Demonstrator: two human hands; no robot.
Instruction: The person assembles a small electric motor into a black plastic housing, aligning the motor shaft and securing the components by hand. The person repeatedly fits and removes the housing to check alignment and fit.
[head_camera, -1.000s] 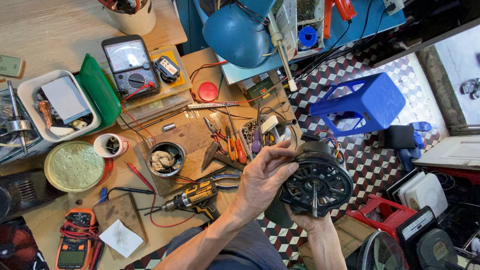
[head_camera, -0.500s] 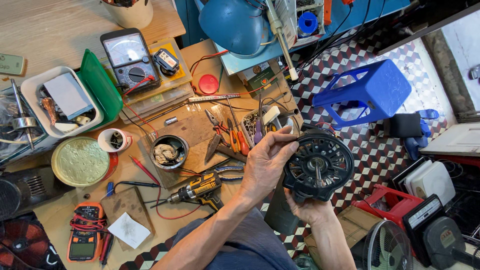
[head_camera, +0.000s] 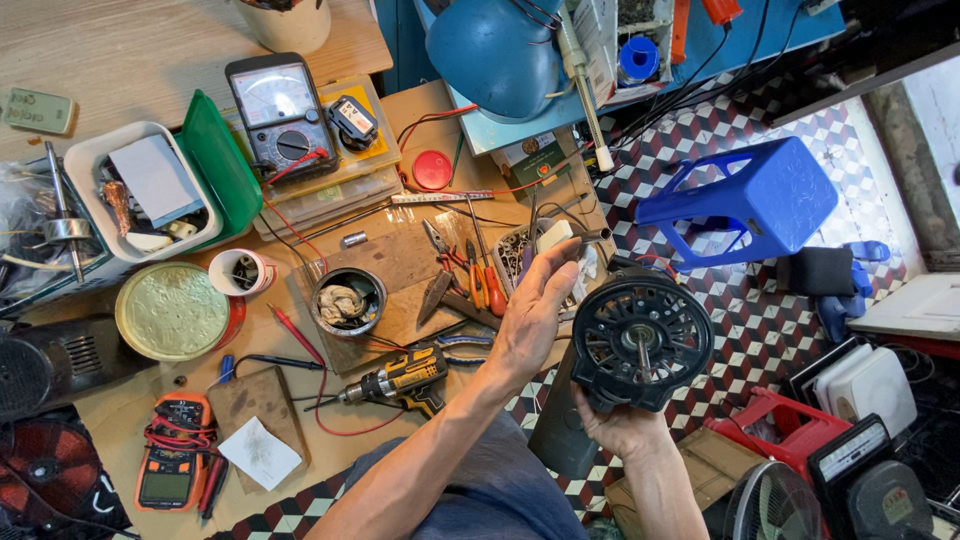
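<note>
Right of centre, our right hand (head_camera: 625, 425) grips the black fan motor (head_camera: 641, 343) from below. Our left hand (head_camera: 535, 310) hangs spread and empty beside it, so we judge that we are inspecting it.

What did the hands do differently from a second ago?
The left hand let go of the black fan motor and lifted away, fingers open. The right hand still holds the motor from below. The tools on the workbench stayed put.

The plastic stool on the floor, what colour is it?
Blue. The stool lies tipped on the checkered floor in the head view.
</note>
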